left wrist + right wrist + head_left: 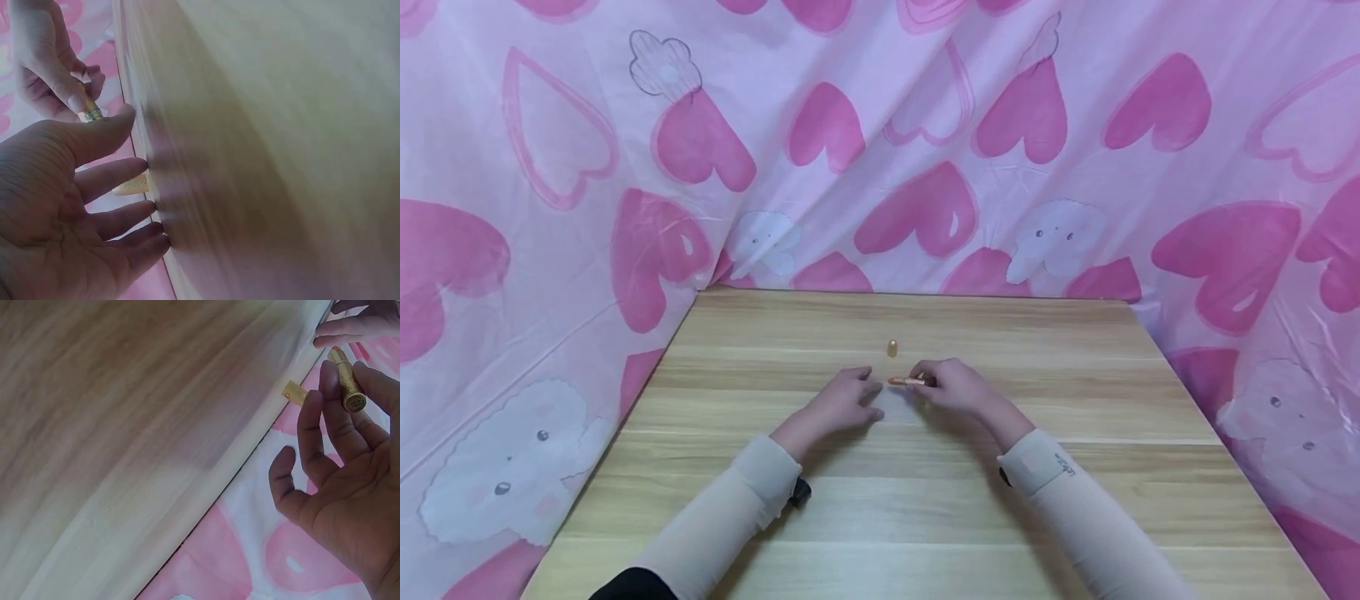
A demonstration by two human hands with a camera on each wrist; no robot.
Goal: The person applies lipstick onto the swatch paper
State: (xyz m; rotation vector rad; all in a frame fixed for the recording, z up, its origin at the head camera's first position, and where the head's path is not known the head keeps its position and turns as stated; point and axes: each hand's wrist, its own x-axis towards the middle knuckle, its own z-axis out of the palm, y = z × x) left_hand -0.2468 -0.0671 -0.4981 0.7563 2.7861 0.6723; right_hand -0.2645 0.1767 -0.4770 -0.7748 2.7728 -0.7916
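Observation:
My right hand (957,386) pinches a gold lipstick (347,381) between thumb and fingers. The lipstick is uncapped; its orange-red tip points left in the head view, and the round base faces the right wrist camera. A gold lipstick cap (892,348) stands upright on the table, a little beyond both hands. My left hand (838,402) is held just left of the lipstick tip, its fingers spread and holding nothing. In the left wrist view the cap (136,185) shows partly between the left fingers, behind them.
The wood-grain table (880,517) runs back to a pink curtain (820,208) printed with hearts, which also hangs along both sides. A dark wrist strap piece (801,492) shows under the left sleeve cuff.

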